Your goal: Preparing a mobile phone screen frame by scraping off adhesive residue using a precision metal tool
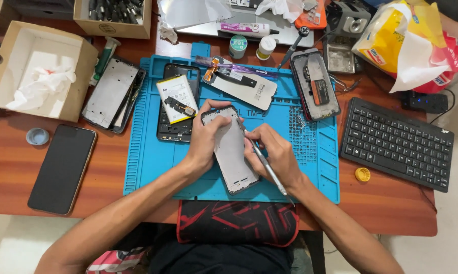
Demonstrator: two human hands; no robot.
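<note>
- The left hand [204, 136] is closed around the upper left edge of a grey phone frame [231, 152], fingers curled over its top corner, pinning it to the blue work mat [148, 152].
- The right hand [276, 152] pinches a slim metal tool [262, 158] like a pen — its tip meets the frame's right edge up near the left hand's fingertips, and the handle runs back past the right wrist.
- The frame lies tilted between the two hands, its bottom end pointing toward the person's lap.
- Just beyond the left hand sits an opened phone with a white battery [177, 92]; farther left of that, off the mat, another bare frame [111, 94].
- Beyond both hands, a display panel with a flex cable [241, 83] lies face down — to the right of it, a second opened phone [314, 86].
- Well to the right of the right hand: a black keyboard [396, 143] and a small yellow cap [362, 174].
- Well left of the left hand, a dark phone [62, 168] lies screen up on the wooden table [11, 147], with an open cardboard box [36, 68] beyond it.
</note>
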